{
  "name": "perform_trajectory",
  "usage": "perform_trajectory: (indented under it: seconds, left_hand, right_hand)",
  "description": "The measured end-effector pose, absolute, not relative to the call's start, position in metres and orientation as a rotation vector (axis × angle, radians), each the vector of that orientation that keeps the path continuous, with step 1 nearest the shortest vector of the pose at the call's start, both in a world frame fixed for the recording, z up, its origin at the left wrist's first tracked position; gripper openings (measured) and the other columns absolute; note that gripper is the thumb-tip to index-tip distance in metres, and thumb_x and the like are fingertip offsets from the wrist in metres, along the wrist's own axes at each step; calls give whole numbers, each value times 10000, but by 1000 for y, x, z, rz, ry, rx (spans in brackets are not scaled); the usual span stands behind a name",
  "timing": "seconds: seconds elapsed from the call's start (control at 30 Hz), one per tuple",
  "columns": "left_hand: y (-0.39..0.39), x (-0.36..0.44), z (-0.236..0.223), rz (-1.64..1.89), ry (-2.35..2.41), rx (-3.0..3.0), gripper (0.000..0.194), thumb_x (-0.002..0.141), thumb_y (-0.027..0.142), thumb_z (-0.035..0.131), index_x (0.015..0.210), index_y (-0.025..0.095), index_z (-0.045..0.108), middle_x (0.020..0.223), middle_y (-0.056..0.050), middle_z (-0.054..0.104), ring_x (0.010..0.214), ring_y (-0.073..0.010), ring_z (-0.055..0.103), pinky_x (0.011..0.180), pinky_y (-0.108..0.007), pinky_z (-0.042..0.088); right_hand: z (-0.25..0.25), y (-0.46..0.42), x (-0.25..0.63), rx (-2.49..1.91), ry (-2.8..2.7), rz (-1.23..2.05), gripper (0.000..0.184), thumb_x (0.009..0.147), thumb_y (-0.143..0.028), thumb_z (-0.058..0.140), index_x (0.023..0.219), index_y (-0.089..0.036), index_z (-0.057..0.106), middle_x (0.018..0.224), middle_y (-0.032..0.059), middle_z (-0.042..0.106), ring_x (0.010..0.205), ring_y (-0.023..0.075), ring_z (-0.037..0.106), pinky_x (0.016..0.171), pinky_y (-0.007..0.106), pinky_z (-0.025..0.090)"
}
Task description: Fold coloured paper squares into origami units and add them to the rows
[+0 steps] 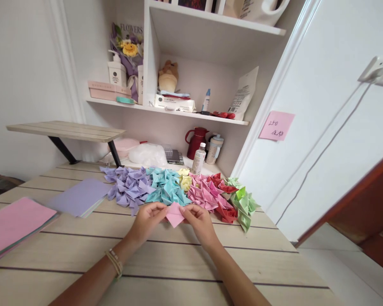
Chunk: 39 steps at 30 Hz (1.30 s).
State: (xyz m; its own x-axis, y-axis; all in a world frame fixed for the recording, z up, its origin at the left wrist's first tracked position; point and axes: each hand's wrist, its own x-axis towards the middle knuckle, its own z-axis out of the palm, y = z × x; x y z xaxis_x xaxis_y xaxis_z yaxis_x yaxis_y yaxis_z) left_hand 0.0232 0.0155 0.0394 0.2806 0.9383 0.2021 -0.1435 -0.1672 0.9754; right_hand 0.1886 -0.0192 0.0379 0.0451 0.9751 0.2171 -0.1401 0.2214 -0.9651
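Note:
Both hands meet over the wooden table (166, 263), pinching a small folded pink paper piece (174, 214) between them. My left hand (148, 219) grips its left edge with closed fingers, and a bracelet circles that wrist. My right hand (199, 219) pinches the right edge. Just beyond the hands lies a row of folded paper shapes: purple (127, 187), teal (166, 189), yellow (185, 180), pink (204, 193), red (225, 199) and green (244, 202).
A stack of purple sheets (79, 197) and a stack of pink sheets (14, 223) lie at the left. A raised wooden shelf (67, 129) stands behind. A red jug (196, 140), small bottle (198, 159) and cup (214, 148) sit at the back. A pink sticky note (276, 125) hangs on the wall.

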Motion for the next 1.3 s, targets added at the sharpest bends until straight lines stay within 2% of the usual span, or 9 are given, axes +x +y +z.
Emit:
perform_trajectory:
  seconds: [0.17,0.27,0.33,0.47,0.67,0.9,1.0,1.13,1.3]
  left_hand:
    - [15,22,39,1207,807,1428,147,685,252,660,804,169,636,663,-12,668,642,-161,619,604,-236,474]
    - [15,21,40,1224,861,1457,108,691,233,627,754,155,667,799,-50,697,770,-199,635,700,-264,488]
    - [15,20,42,1183,838,1456,161,694,243,629,818,152,676,867,-66,702,832,-219,633,744,-286,491]
    - [12,21,43,1119,794,1656,280,665,261,691,926,161,672,874,-71,682,792,-214,626,705,-290,499]
    - [11,17,45,1222,898,2199,127,763,288,618,837,247,713,765,-39,660,726,-187,590,676,-271,463]
    - [17,15,32,1277,868,2063,247,765,325,611,975,210,667,876,-51,641,754,-181,630,683,-299,547]
    - [17,18,27,1257,830,2047,326,768,334,608,1073,221,628,911,-53,613,753,-172,642,693,-305,562]
    - [17,19,24,1269,844,2078,320,779,313,600,1088,232,622,939,-55,602,779,-167,638,727,-304,556]
    - [20,17,24,1297,843,2078,277,803,301,569,1055,212,641,914,-61,619,777,-165,627,680,-273,547]
  right_hand:
    - [34,-18,185,-946,-1196,1078,309,665,-428,699,806,-172,600,549,-30,585,511,120,558,532,246,488]
    - [32,-17,186,-979,-1302,1051,301,597,-339,765,795,-148,641,692,24,656,625,154,608,586,256,498]
    - [32,-17,187,-990,-1352,1032,390,557,-263,790,901,-149,646,815,54,683,716,189,631,643,287,511]
    - [36,-19,192,-1035,-1507,812,382,668,-192,692,1044,-170,629,955,85,674,826,215,634,720,327,517]
    - [37,-22,195,-1118,-1834,374,297,758,-151,573,1040,-191,655,930,107,679,847,235,621,761,369,489]
    - [34,-20,183,-987,-1250,958,464,641,-265,719,1070,-160,576,881,65,677,731,198,663,685,321,524]
    - [35,-20,183,-945,-1097,1022,443,606,-269,747,1003,-159,584,886,49,657,715,173,662,674,283,513]
    - [35,-20,184,-865,-1043,1113,502,609,-252,750,1062,-176,546,707,-6,651,665,150,649,666,273,502]
    - [36,-20,187,-875,-1215,1032,466,685,-236,677,1123,-181,526,756,29,690,714,176,658,691,308,509]
